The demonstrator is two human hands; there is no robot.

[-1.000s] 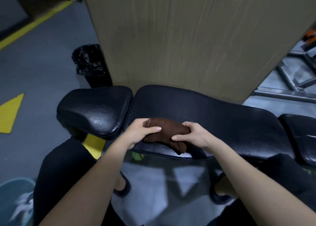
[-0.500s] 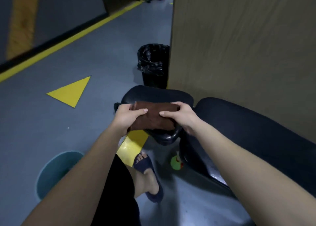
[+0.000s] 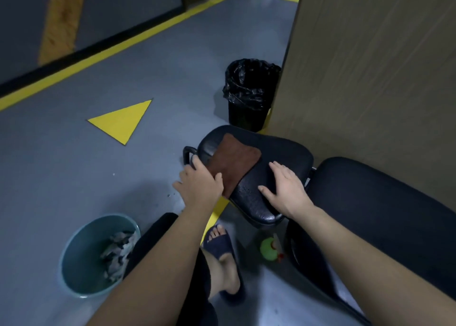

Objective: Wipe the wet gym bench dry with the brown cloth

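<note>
The brown cloth (image 3: pixel 233 161) lies spread flat on the left part of the black seat pad (image 3: pixel 278 150) of the gym bench. The pad's surface glistens with droplets near its front edge. My left hand (image 3: pixel 199 183) holds the cloth's near left corner at the pad's edge. My right hand (image 3: pixel 286 187) rests flat on the bare pad to the right of the cloth, fingers apart, not touching the cloth. The bench's long back pad (image 3: pixel 385 209) runs off to the right.
A black bin (image 3: pixel 249 96) with a liner stands behind the bench by a wooden panel (image 3: pixel 370 78). A teal basin (image 3: pixel 96 254) with a rag sits on the floor at left. A green spray bottle (image 3: pixel 269 249) lies under the bench beside my sandalled foot (image 3: pixel 222 251).
The view has swung left from the back pad to the seat pad. The cloth, bunched between both hands before, is now spread flat, and my right hand has let go of it.
</note>
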